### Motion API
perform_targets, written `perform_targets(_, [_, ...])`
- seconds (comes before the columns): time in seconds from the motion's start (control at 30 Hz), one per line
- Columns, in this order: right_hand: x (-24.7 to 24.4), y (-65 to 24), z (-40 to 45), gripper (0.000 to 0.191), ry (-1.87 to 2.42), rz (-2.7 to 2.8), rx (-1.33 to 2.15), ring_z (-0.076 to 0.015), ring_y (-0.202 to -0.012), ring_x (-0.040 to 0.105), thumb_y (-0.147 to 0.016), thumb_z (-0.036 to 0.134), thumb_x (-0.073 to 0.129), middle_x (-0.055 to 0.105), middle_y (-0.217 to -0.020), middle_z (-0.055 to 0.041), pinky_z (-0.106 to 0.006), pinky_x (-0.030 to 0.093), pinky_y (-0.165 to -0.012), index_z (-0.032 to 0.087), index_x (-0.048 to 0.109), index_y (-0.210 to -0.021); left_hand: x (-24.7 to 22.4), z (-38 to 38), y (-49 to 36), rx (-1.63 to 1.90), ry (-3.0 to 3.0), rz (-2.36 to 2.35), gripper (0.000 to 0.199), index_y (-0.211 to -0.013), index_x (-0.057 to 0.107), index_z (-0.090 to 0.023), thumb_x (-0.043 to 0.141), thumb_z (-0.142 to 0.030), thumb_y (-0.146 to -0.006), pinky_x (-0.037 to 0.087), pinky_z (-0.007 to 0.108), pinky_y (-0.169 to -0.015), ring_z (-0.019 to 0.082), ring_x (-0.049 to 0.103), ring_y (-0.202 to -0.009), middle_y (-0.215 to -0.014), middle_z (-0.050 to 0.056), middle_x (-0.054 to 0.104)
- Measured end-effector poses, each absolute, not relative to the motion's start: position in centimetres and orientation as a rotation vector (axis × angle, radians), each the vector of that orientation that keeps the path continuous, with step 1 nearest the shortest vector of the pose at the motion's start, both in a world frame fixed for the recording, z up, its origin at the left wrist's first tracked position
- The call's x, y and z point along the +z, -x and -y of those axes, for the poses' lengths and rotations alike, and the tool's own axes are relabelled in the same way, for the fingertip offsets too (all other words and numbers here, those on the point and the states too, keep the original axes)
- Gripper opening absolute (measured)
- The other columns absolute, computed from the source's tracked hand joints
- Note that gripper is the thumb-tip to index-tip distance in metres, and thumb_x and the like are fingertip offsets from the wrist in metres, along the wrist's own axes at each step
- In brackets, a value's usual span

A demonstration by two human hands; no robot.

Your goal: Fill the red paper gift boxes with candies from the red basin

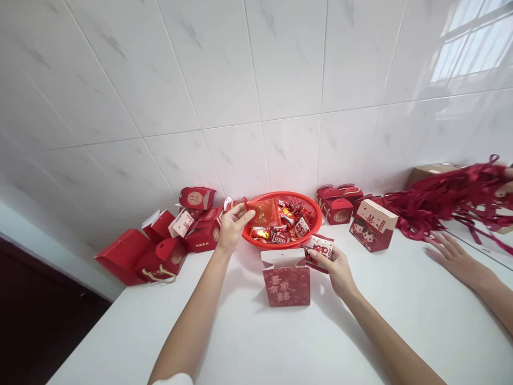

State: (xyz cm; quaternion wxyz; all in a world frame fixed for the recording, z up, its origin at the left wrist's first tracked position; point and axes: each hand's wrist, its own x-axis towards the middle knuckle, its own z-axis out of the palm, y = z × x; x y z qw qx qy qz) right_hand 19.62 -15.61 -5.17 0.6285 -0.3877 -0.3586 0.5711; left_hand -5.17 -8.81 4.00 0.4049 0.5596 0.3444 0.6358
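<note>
My left hand, at the left rim of a red plastic basket, pinches a flat, shiny red packet with a gold print. Wrapped sweets in red, gold and white fill the basket. Lower down to the right, my right hand is closed on red-and-white wrapped sweets; their number I cannot tell. These touch or nearly touch the upper right corner of a dark red paper gift box, which stands upright with its top open. Its inside is mostly hidden.
Several red gift boxes crowd the table's left back edge. More red boxes and a cream-topped box stand right of the basket. At far right are dark red ribbons, a cardboard box and another person's hand. A tiled wall rises behind.
</note>
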Motion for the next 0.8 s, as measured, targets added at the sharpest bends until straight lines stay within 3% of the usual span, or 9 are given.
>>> perform_targets(0.33, [-5.4, -19.9, 15.6, 0.053, 0.940, 0.842, 1.243, -0.0246, -0.076, 0.073, -0.055, 0.044, 0.091, 0.077, -0.087, -0.0063, -0.039, 0.063, -0.070, 0.017, 0.071, -0.096, 3.5, 17.3, 4.2, 1.530, -2.007, -1.055, 0.015, -0.093, 0.077, -0.020, 0.073, -0.029, -0.081, 0.056, 0.031, -0.084, 0.020, 0.070, -0.087, -0.092, 0.005, 0.077])
perform_targets(0.47, [-5.5, -20.1, 15.6, 0.052, 0.957, 0.847, 1.236, -0.0250, -0.076, 0.073, -0.054, 0.045, 0.091, 0.077, -0.086, -0.0065, -0.038, 0.063, -0.069, 0.017, 0.072, -0.094, 2.5, 17.4, 3.4, 1.441, -2.150, -1.015, 0.013, -0.095, 0.076, -0.021, 0.067, -0.026, -0.087, 0.056, 0.033, -0.086, 0.020, 0.069, -0.090, -0.096, 0.006, 0.075])
perform_targets(0.63, [-5.3, -20.1, 15.7, 0.053, 0.947, 0.839, 1.230, -0.0264, -0.077, 0.073, -0.054, 0.045, 0.092, 0.077, -0.087, -0.0074, -0.040, 0.063, -0.070, 0.016, 0.072, -0.094, 1.2, 17.3, 3.1, 1.447, -2.193, -1.082, 0.027, -0.111, 0.070, -0.024, 0.069, -0.022, -0.084, 0.049, 0.039, -0.101, 0.023, 0.063, -0.113, -0.116, 0.007, 0.069])
perform_targets(0.8, [-5.4, -20.0, 15.7, 0.051, 0.921, 0.845, 1.245, -0.0256, -0.078, 0.073, -0.055, 0.044, 0.091, 0.077, -0.087, -0.0061, -0.040, 0.063, -0.072, 0.017, 0.072, -0.094, 0.1, 17.4, 2.8, 1.549, -2.117, -1.142, 0.015, -0.100, 0.065, -0.022, 0.066, -0.021, -0.085, 0.048, 0.039, -0.102, 0.023, 0.062, -0.114, -0.117, 0.008, 0.067])
